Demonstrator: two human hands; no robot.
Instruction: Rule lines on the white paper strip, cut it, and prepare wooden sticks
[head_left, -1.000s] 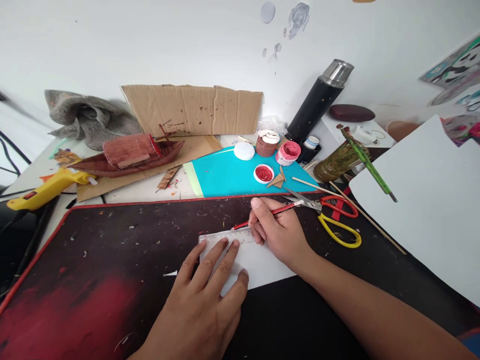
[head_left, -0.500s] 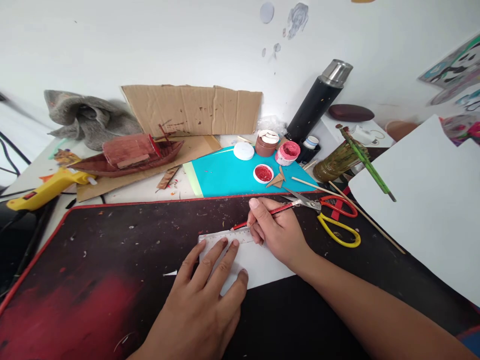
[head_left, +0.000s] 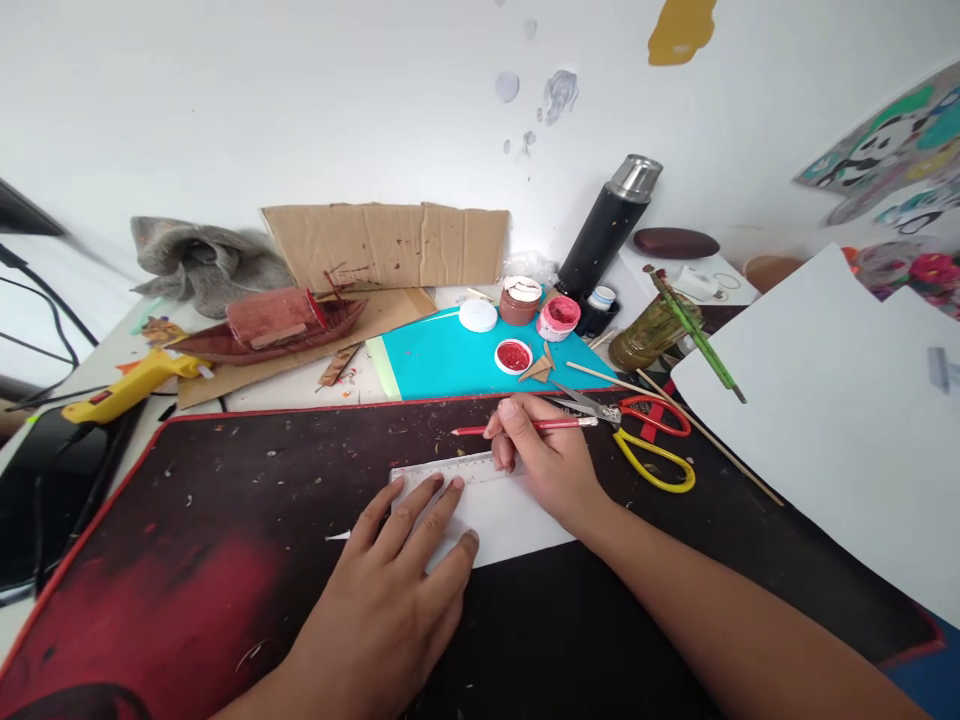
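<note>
Near-middle of dark desk mat (head_left: 247,480): sheet of white paper (head_left: 521,525), clear ruler (head_left: 480,467) lying along its far side. Whether any paper shows past the ruler's far edge, cannot tell.

Left hand (head_left: 397,575): palm down, fingers spread, tips at the ruler's left stretch, thumb out on the paper. Right hand (head_left: 551,465): pinching a red pencil (head_left: 559,424) between thumb and fingers, lead pointing left, beyond the ruler's far edge. Lead looks clear of the mat; exact height cannot be told. Lower fingers curl over the ruler's right part; contact there unclear.

Judgement on handling: a clear ruler on smooth paper probably slides easily, so firm, even pressure from the spread left fingertips, set back from the drawing edge. Best to put the lead right against that edge, at a steady slant, with light strokes. Right knuckles should ride lightly, lest they nudge the ruler askew. Scissors (head_left: 613,412) lie just beyond the right hand, blades toward it; worth giving that wrist room.
</note>
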